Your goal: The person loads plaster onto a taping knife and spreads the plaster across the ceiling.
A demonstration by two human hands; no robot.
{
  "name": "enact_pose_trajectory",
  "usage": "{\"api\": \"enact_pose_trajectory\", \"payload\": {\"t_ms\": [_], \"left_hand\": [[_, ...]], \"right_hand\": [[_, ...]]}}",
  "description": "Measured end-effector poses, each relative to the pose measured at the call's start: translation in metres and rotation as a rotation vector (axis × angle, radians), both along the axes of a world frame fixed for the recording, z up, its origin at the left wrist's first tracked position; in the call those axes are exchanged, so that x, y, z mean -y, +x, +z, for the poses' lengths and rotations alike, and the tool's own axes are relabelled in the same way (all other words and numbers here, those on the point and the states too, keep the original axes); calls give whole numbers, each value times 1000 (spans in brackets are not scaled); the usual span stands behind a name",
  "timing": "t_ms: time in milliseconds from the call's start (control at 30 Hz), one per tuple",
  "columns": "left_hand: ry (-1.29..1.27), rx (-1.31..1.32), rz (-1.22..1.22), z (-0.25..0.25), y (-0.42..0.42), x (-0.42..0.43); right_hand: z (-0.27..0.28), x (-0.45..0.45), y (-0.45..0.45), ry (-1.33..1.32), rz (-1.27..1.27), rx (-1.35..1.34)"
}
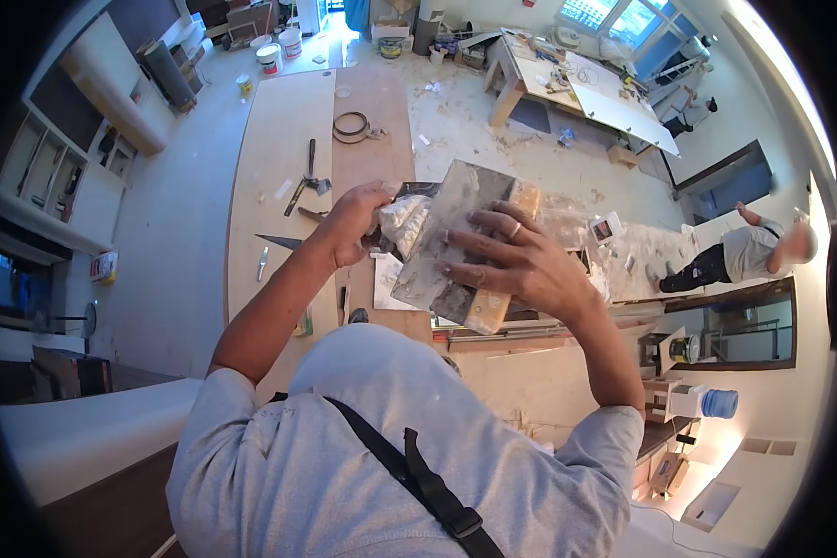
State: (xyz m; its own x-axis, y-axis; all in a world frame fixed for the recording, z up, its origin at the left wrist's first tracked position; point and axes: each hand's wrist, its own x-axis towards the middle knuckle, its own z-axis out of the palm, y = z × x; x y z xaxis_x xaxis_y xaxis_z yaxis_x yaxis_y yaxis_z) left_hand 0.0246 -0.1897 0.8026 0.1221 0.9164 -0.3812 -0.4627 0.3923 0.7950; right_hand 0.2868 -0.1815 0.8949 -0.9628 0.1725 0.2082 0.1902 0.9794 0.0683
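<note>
My right hand (530,265) is closed on a plastering trowel (458,205), a broad grey plate smeared with plaster and edged by a yellowish strip (489,312). Its fingers lie across the plate, a ring on one of them. My left hand (355,221) grips a dark-bladed scraper (418,189) that carries a thick lump of white putty (405,223). The scraper's handle is mostly hidden in my palm. Putty and trowel plate meet or overlap in view; whether they touch, I cannot tell.
Below lies a long wooden board (279,139) with a hammer (311,163), a coil of edging (351,127) and a pointed blade (279,241). A cluttered worktable (539,74) stands back right. Another person (749,249) is at the right. Buckets (270,59) stand at the back.
</note>
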Motion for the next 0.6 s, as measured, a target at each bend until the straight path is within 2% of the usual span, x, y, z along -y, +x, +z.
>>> {"api": "enact_pose_trajectory", "payload": {"t_ms": [200,233,300,333,367,400,433,467,500,600], "left_hand": [[20,137,145,2,-11,5],[131,199,9,-14,-35,-1],[120,37,170,-17,-55,5],[151,-42,255,-15,-60,3],[71,-37,353,-25,-63,0],[75,-107,312,-44,-76,1],[60,-115,311,-52,-79,2],[28,-89,304,-55,-78,7],[-4,-67,300,-60,-76,12],[-70,-12,340,-72,-75,24]], "right_hand": [[1,-11,9,-209,-1,117],[-5,-13,9,-262,-7,48],[-25,-24,7,-331,-24,-109],[-29,-33,7,-442,-29,-291],[-44,-51,7,-515,-12,-514],[-56,-57,-1,-626,-49,-805],[-67,-53,-5,-1096,-348,-1027],[-83,-74,-14,-1114,-306,-1250],[-64,-78,-36,-1355,-120,-1544],[14,-99,-66,-1582,172,-1797]]}}
